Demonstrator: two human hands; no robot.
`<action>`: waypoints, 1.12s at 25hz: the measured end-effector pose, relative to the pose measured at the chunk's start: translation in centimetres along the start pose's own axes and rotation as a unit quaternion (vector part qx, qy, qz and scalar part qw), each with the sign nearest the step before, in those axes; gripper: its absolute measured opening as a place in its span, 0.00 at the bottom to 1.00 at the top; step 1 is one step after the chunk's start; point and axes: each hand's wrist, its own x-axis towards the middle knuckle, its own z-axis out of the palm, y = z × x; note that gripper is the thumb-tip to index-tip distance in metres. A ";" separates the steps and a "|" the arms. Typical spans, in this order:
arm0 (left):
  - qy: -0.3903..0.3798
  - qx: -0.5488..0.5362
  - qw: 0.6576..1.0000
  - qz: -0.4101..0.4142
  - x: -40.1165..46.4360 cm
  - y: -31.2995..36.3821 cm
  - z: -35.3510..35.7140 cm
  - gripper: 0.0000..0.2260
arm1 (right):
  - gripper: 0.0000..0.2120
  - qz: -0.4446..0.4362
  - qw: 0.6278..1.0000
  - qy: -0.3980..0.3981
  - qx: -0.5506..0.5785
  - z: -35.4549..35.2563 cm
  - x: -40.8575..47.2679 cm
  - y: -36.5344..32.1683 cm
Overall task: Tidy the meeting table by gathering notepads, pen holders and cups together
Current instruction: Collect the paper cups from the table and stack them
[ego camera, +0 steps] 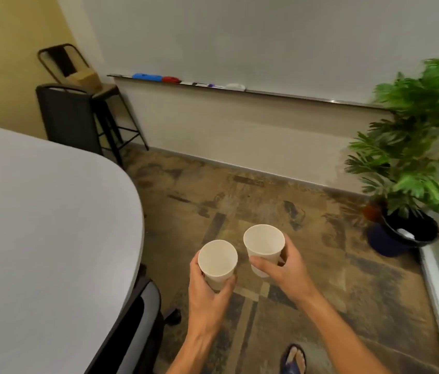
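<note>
I hold two white paper cups upright over the carpet, to the right of the grey meeting table (51, 225). My left hand (209, 295) grips the nearer cup (218, 259) from below and behind. My right hand (283, 268) wraps around the farther cup (263, 242), which sits slightly higher and to the right. Both cups look empty inside. The two cups are close together but apart. No notepads or pen holders show in this view.
A black office chair (137, 319) is tucked against the table's rounded edge. Two dark stools (70, 114) stand in the far corner. A whiteboard tray (213, 86) with erasers and markers runs along the wall. A potted plant (412, 163) stands at right. My sandalled foot (294, 359) is below.
</note>
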 end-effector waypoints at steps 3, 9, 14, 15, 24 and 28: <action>0.045 0.029 0.998 -0.015 3.6 -0.3 1.3 0.36 | 0.34 -0.003 0.999 -0.053 0.002 -0.1 6.3 1.0; 0.216 0.065 0.972 -0.064 11.4 0.7 3.9 0.37 | 0.32 -0.026 0.983 -0.183 0.011 -0.1 19.0 -0.2; 0.307 0.072 0.945 -0.093 16.8 3.1 5.7 0.38 | 0.35 -0.029 0.963 -0.265 0.041 1.4 27.1 -2.2; 0.328 0.064 0.937 -0.098 17.7 3.5 5.5 0.38 | 0.38 -0.022 0.958 -0.283 0.045 2.2 28.4 -2.4; 0.480 -0.022 0.869 -0.114 28.0 1.0 -2.1 0.36 | 0.34 0.033 0.922 -0.386 0.009 16.2 37.9 -1.7; 0.535 -0.040 0.836 -0.118 33.9 -3.7 -7.5 0.36 | 0.34 0.042 0.910 -0.413 -0.006 25.6 42.4 -1.2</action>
